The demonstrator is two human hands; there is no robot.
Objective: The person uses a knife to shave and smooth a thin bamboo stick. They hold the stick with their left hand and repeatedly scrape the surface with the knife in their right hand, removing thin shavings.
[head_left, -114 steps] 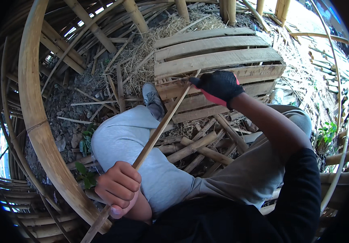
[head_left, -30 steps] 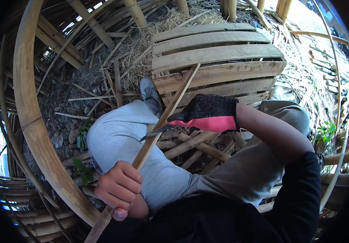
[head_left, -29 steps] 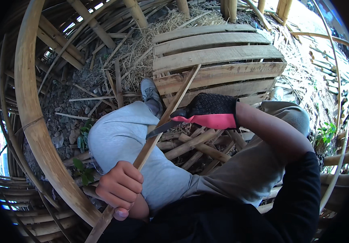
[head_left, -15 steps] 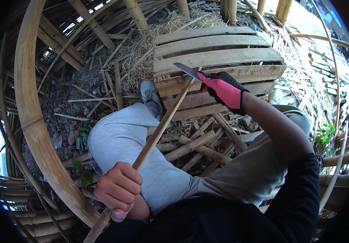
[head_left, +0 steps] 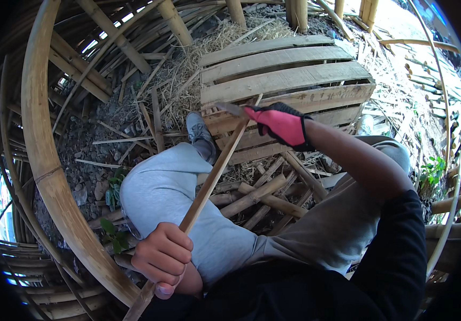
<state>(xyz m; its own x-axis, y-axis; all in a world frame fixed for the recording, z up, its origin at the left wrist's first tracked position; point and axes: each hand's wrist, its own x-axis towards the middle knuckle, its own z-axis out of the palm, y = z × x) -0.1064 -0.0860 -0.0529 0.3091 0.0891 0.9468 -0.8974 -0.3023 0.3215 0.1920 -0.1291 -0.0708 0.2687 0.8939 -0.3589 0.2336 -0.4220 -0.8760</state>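
Observation:
My bare left hand (head_left: 163,255) is closed around the lower part of a long bamboo strip (head_left: 215,174). The strip slants up and away across my left thigh, its far end over the wooden crate (head_left: 284,77). My right hand (head_left: 283,124), in a pink and black glove, grips a knife (head_left: 231,109). Its blade is blurred and points left, lying across the strip near the far end. The knife's handle is mostly hidden inside the glove.
A thick bamboo pole (head_left: 48,160) curves along my left side. Cut bamboo pieces (head_left: 257,196) lie between my legs. Straw (head_left: 203,64) covers ground beside the slatted crate. Bamboo posts (head_left: 174,21) stand at the back, and a small green plant (head_left: 432,170) grows at the right.
My gloved right hand and the knife have moved a little down the strip toward me and slightly left. My left hand keeps its hold, shifted slightly right in the picture.

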